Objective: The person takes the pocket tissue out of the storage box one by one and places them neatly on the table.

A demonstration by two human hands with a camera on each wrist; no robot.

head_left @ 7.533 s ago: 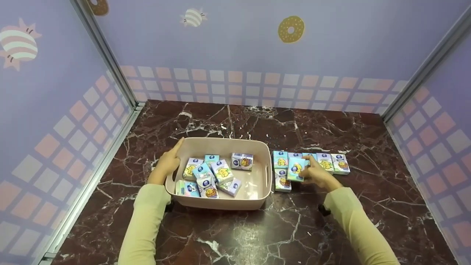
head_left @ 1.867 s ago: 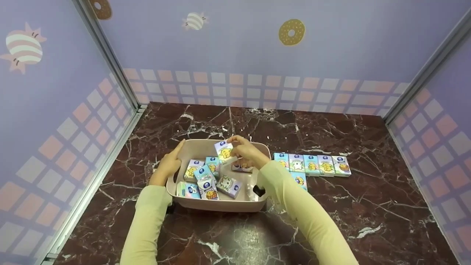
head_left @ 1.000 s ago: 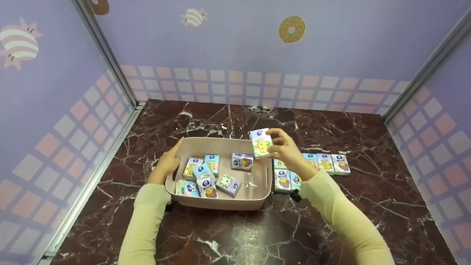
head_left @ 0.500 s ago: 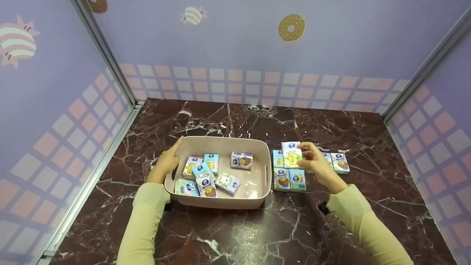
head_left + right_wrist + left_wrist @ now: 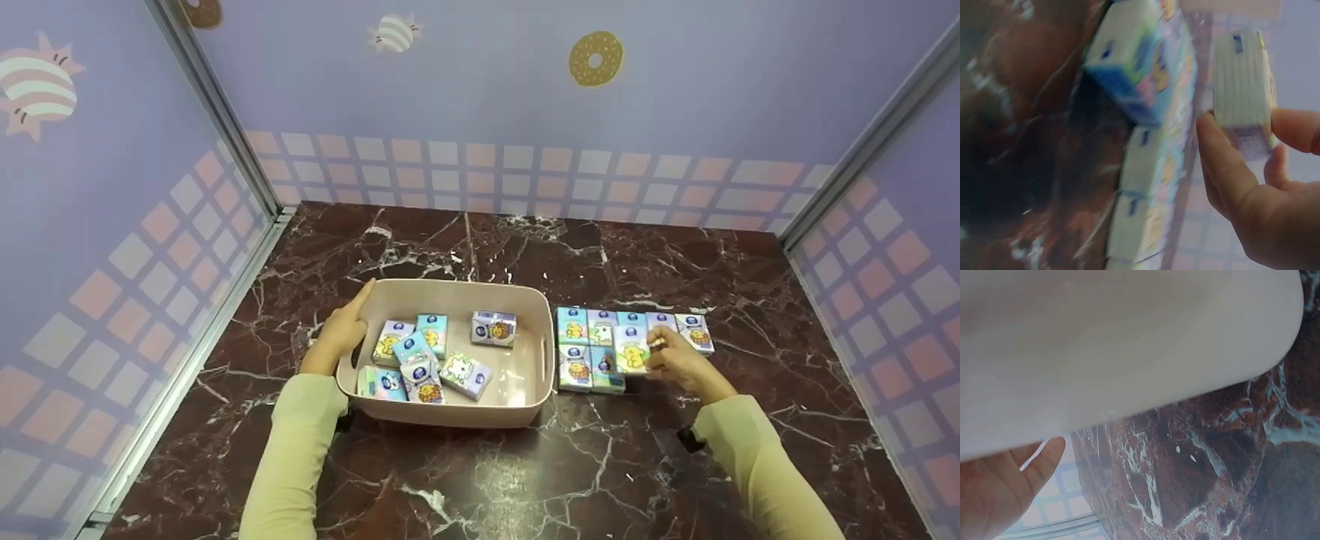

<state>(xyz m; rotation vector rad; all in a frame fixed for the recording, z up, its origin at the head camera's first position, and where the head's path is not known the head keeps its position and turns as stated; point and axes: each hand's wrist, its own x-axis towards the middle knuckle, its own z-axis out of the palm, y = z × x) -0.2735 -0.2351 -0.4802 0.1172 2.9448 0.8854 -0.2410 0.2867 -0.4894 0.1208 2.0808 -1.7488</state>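
Note:
My right hand [image 5: 679, 361] pinches a lilac pocket tissue pack [image 5: 631, 351] with a yellow cartoon figure between thumb and fingers. The right wrist view shows this tissue pack [image 5: 1241, 84] raised, its folded layers facing the camera. It is at the right end of a front row, beside a blue tissue pack [image 5: 607, 369] and a white tissue pack [image 5: 575, 367]. At the left end of the beige basket [image 5: 442, 416], my left hand [image 5: 343, 334] rests against the wall, index finger stretched along the rim. In the left wrist view the left hand [image 5: 1002, 489] touches the basket's outside.
Several tissue packs lie loosely in the basket, mostly left, one pack [image 5: 493, 330] near its back right. A back row of packs [image 5: 573, 326] stretches right from the basket. Patterned panels [image 5: 480, 97] enclose the dark marble tabletop [image 5: 465, 480].
My right hand has lifted the lilac tissue pack out of the basket and carried it right to the front row. A blue pack held earlier now lies there. My left hand stays put.

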